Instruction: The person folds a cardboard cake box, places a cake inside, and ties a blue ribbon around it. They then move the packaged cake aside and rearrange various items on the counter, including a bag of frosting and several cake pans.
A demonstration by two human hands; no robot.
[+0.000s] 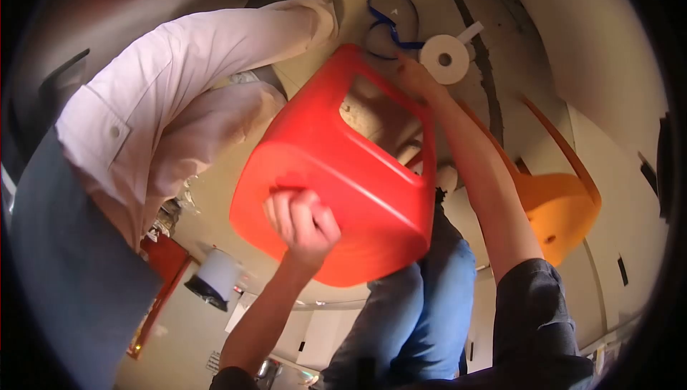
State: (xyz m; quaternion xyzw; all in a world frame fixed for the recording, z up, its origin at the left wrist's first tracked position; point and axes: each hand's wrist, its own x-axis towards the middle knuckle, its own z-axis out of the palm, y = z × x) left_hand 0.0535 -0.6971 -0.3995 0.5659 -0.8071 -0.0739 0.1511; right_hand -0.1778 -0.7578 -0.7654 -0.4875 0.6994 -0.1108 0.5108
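Left hand (304, 222), right hand (415, 76) grip stool (343, 164)

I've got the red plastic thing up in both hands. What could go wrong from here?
1. The red plastic object is tilted. The left hand grips one edge and the right hand meets only the far corner, so it may twist loose.
2. Another person's leg is close beside it, so a swing might strike it.
3. A blue strap and tape roll lie on the floor, a possible trip.
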